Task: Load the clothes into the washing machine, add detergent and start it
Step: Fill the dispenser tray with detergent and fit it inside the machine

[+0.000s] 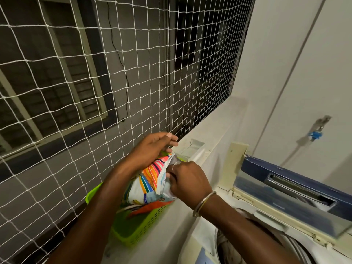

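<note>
A colourful striped detergent packet stands in a green plastic basket on the ledge left of the washing machine. My left hand grips the packet's top edge. My right hand, with a ring and a bangle, reaches into the packet's open mouth, fingers closed there; what they hold is hidden. The top-loading washing machine is at the lower right with its blue lid raised. Clothes show dimly inside the drum.
A white rope net covers the opening on the left, close behind the basket. A white ledge runs along it with a small white plastic tray. A tap with a blue fitting is on the right wall.
</note>
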The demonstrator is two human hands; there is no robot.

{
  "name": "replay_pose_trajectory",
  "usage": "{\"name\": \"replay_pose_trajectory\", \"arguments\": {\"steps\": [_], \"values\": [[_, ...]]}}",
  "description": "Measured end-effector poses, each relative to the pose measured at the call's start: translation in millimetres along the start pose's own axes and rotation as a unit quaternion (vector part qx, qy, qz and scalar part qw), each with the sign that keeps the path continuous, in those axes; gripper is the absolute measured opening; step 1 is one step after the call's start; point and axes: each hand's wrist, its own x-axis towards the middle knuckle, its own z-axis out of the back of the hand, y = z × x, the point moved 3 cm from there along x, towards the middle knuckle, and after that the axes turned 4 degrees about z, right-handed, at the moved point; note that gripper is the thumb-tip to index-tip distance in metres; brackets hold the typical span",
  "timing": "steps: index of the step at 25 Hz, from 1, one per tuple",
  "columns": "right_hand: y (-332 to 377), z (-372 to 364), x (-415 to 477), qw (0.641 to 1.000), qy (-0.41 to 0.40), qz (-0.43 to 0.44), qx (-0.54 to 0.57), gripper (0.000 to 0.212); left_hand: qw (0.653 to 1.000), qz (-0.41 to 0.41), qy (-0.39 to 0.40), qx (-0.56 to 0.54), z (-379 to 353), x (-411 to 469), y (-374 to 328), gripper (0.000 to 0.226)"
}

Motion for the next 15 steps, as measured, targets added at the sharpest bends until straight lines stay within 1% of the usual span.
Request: {"name": "replay_pose_trajectory", "arguments": {"steps": [3,5,7,9,12,15], "values": [[-5,-1,2,0.998,0.004,-0.032,0.055,0.023,1.0,0.006,0.004,0.014,0,3,4,0.034],[-5,-1,6,0.999,-0.01,-0.036,0.035,0.025,1.0,0.008,0.001,0.017,0,4,5,0.035],[0,-4,6,0.999,-0.005,-0.033,0.03,0.03,1.0,0.011,-0.002,0.017,0,5,5,0.035],[0,-4,6,0.998,-0.005,-0.039,0.056,0.032,1.0,0.014,-0.003,0.02,1,6,5,0.035],[-1,-2,9,0.996,-0.014,-0.05,0.072,0.028,1.0,0.015,0.0,0.02,1,10,7,0.035],[1,-3,12,0.992,-0.002,-0.062,0.113,0.036,1.0,0.017,0.0,0.019,3,15,10,0.035]]}}
